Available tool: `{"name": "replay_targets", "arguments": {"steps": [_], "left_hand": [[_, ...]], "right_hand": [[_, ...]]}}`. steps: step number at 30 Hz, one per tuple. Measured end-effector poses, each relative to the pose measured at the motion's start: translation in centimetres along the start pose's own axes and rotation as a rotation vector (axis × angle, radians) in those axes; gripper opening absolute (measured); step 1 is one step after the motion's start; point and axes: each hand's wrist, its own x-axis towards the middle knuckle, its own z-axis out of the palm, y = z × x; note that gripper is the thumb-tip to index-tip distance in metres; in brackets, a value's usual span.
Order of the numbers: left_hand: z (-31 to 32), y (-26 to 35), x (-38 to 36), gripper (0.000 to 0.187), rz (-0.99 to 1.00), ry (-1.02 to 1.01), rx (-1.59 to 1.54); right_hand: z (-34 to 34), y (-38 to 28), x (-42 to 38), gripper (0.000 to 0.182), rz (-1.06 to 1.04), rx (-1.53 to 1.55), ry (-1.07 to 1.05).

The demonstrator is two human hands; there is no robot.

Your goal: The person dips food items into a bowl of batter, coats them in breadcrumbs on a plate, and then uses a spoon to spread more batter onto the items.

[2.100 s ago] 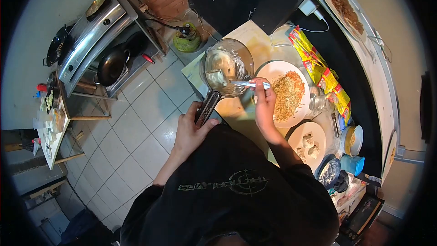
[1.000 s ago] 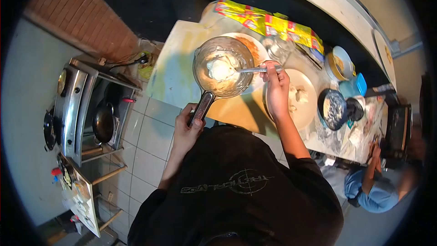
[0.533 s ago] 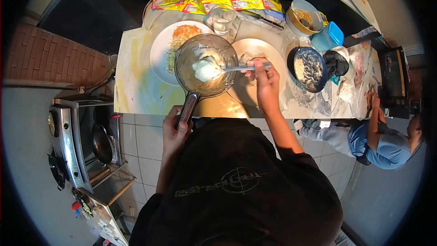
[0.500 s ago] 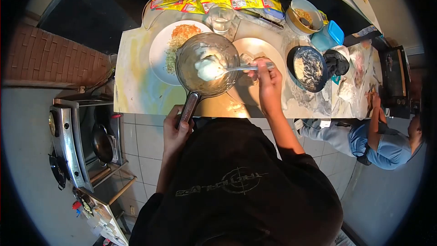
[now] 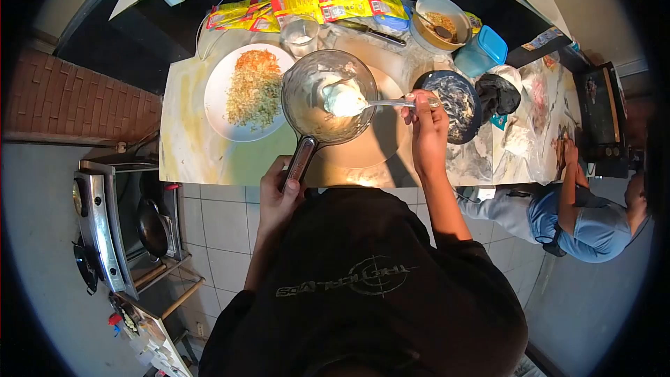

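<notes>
My left hand [image 5: 280,192] is closed around the handle of a saucepan [image 5: 304,115], which it holds up over the table. In the pan is a white, creamy lump [image 5: 343,99] at the bowl of a metal spoon [image 5: 391,102]. Fingers of my right hand [image 5: 427,126] pinch the spoon's handle end beyond the pan's right rim. Left of the pan lies a white plate [image 5: 218,91] with chopped orange, pale and green vegetables [image 5: 252,87] in bands. Beneath the pan, a large pale round plate [image 5: 391,136] is partly hidden.
A dark pan with floury residue [image 5: 457,108] stands right of my right hand. Behind are a glass [image 5: 300,36], a knife [image 5: 370,30], yellow packets [image 5: 321,7], a bowl [image 5: 441,22] and a blue container [image 5: 481,54]. Another person [image 5: 579,220] works at the far right.
The saucepan, spoon and both hands have shifted right relative to the table, uncovering more of the vegetable plate. The camera view has also shifted. Both hands keep their grips.
</notes>
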Motion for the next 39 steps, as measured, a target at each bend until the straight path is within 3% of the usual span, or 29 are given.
{"name": "replay_targets", "arguments": {"steps": [17,22,32,39], "left_hand": [[3.2,-0.2,0.7,0.070,0.079,0.042,0.147],[1.1,-0.2,0.9,0.056,0.090,0.051,0.069],[0.8,0.4,0.4,0.062,0.107,0.149,0.060],[0.6,0.5,0.2,0.067,0.095,0.148,0.116]], "right_hand": [[-7.1,-0.1,-0.2,0.024,0.029,0.062,0.109],[-9.6,0.8,-1.2,0.025,0.023,-0.015,0.157],[-11.3,7.9,-2.8,0.027,0.093,-0.206,0.112],[-9.3,7.3,-3.1,0.024,0.027,-0.243,0.086]]}}
